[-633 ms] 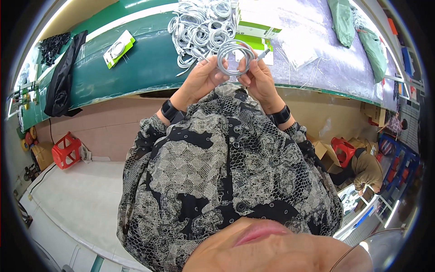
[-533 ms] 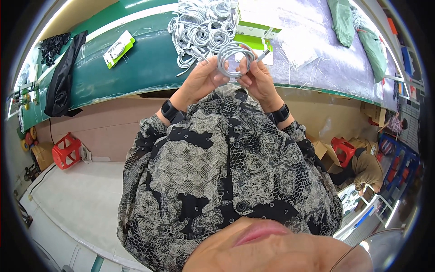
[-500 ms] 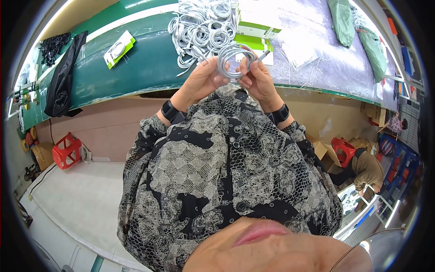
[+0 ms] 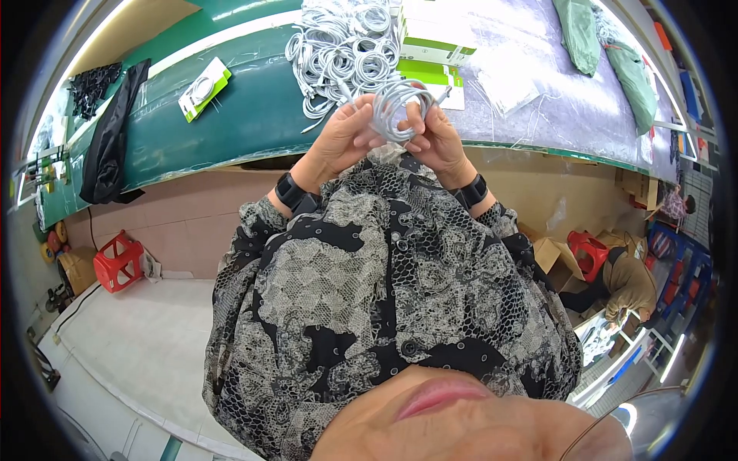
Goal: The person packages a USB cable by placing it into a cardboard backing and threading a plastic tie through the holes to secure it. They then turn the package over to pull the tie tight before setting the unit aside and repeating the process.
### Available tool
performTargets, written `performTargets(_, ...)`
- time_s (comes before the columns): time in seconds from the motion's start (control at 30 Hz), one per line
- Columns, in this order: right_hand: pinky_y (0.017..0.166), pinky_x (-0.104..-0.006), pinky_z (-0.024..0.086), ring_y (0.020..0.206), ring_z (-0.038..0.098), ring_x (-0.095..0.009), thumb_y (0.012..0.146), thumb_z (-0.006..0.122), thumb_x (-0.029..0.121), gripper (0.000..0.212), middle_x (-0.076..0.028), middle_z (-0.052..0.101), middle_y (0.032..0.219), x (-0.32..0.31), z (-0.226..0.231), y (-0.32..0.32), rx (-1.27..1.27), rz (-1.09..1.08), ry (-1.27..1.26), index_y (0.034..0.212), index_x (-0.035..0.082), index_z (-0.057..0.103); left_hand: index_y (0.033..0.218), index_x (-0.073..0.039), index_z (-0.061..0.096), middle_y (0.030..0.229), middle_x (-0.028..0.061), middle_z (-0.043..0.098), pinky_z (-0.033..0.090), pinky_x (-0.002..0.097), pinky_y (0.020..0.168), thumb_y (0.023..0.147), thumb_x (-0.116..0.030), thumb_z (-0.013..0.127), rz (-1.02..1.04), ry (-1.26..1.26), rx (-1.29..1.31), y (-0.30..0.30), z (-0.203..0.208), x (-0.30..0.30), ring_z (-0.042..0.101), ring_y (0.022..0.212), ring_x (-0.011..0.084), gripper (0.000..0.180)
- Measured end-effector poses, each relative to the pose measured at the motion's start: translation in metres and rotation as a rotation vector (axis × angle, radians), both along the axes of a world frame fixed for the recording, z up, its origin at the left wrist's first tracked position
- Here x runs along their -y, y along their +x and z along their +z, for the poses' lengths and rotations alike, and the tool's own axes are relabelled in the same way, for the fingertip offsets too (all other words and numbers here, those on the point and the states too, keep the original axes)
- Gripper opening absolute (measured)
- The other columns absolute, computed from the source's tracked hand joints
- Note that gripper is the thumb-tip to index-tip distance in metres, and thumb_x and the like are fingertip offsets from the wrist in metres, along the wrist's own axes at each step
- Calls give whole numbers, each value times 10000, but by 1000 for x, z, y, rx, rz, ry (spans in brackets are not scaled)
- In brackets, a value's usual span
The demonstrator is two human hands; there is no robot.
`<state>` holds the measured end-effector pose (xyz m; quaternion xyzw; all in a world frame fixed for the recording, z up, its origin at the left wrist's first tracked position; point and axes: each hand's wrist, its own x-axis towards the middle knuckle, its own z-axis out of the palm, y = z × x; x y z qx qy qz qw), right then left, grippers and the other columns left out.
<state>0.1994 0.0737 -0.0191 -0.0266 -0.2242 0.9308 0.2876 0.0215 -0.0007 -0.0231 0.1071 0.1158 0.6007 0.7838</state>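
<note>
Between my two hands, just over the near edge of the table, is a coiled light-grey cable (image 4: pixel 382 115). My left hand (image 4: pixel 346 137) pinches the coil's left side between thumb and fingers. On the other side my right hand (image 4: pixel 435 140) grips it, its fingers curled through the loop. One plug end of the cable sticks out beyond my right fingers. Just behind my hands a large heap of similar coiled cables (image 4: pixel 350 46) lies on the table. Green-and-white packages (image 4: pixel 437 52) lie to the right of that heap.
The table has a green mat (image 4: pixel 254 100) on the left and a greyish cover (image 4: pixel 530 84) on the right. A packaged cable (image 4: pixel 201 91) and black cloth (image 4: pixel 111 146) lie leftward. Green bags (image 4: pixel 630 84) sit far right. Red stools (image 4: pixel 119 263) and a person (image 4: pixel 626 284) are lower down.
The coil has turned slightly in my hands and its loops look looser and more tilted. Both hands keep their hold in nearly the same place.
</note>
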Motion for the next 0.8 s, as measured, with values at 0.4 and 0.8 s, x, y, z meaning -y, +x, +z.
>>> performTargets(0.4,600,-239,382,613,412,-86,974,424,280,524,-13,494,834,6,16,-11,218,-142,143,1417,67,244,1028,-26,525,901,41,594,423,201,575,931,-136,514,155,-165,-364,-5,23,-2,548,681,90,148)
performTargets(0.8,610,-263,409,624,429,-82,987,395,258,488,-15,503,833,8,25,-11,217,-138,95,1422,89,252,1098,-26,515,978,46,595,482,277,758,934,-119,512,96,12,-198,-12,3,3,557,812,101,189)
